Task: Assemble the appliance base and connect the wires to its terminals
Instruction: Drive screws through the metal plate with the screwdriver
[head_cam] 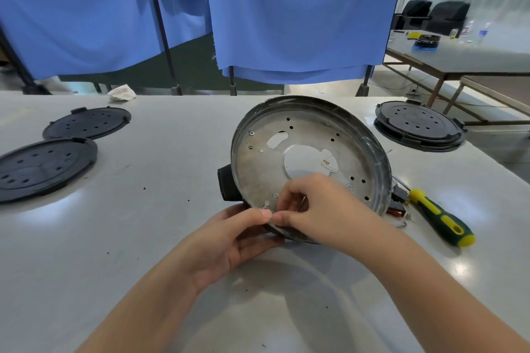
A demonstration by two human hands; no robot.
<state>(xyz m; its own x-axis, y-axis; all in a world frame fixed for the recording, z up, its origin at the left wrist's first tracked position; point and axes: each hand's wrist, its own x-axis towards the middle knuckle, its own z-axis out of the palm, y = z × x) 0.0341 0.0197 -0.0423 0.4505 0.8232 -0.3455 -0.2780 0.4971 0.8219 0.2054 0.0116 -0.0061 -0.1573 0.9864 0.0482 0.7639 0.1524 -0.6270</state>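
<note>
Left hand point(229, 241) grips metal base point(311, 157) rim at 6 o'clock, tilted up off worktop point(143, 238) | right hand point(309, 206) pinches something small, unclear what, just inside rim | screwdriver point(440, 216) at 3 o'clock, nearer right hand

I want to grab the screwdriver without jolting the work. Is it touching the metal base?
Apart. The head view shows the screwdriver lying on the table right of the metal base, with bare tabletop between its handle and the rim.
</note>
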